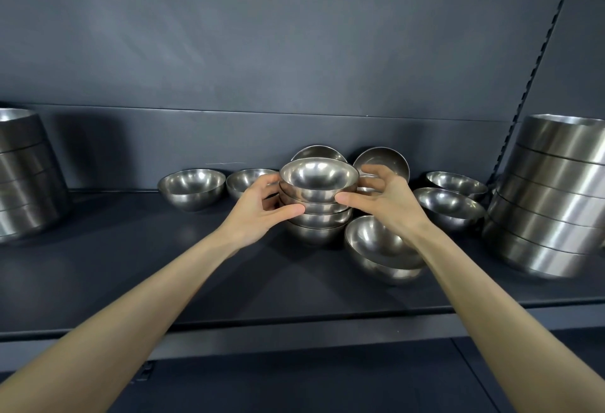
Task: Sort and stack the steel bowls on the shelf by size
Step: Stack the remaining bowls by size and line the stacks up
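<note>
Together left hand, right hand grip bowl stack on shelf

Dark blue-grey back panel fills upper view; matte, pale sheen from soft light, faint scuffs. 1 horizontal seam crosses it low down. Slotted upright at right, slanted in wide-angle view. Shelf has same dark matte finish and dull highlights. Front lip below it, then dark lower panel.
</note>
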A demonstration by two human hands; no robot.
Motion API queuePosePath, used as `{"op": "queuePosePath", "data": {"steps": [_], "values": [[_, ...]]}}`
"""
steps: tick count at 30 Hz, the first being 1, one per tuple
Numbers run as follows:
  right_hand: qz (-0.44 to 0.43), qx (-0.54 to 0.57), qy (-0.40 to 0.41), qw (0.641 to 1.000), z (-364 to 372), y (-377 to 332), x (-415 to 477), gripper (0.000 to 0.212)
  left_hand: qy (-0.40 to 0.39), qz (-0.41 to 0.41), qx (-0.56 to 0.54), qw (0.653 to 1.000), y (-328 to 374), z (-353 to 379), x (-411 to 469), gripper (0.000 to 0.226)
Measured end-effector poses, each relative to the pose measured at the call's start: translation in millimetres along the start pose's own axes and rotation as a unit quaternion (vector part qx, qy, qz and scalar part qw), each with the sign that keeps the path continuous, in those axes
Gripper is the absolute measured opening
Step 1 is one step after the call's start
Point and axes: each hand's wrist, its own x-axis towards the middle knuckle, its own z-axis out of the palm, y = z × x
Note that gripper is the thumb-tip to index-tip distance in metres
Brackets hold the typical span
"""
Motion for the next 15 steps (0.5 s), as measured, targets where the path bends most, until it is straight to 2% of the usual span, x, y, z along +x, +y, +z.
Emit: {"op": "queuePosePath", "data": {"steps": [5,15], "values": [[0.001,-0.004,0.003,1.000,0.3,-0.2,0.3,0.081,-0.005,0.003,0.011,1.000,-0.1,-0.5,-0.3,0.038],[-0.007,-0.005,-0.006,1.000,-0.3,4.2,-3.0,0.083,-0.002,0.024,0.007,1.000,-1.9,-1.7,-2.4,0.047]]}}
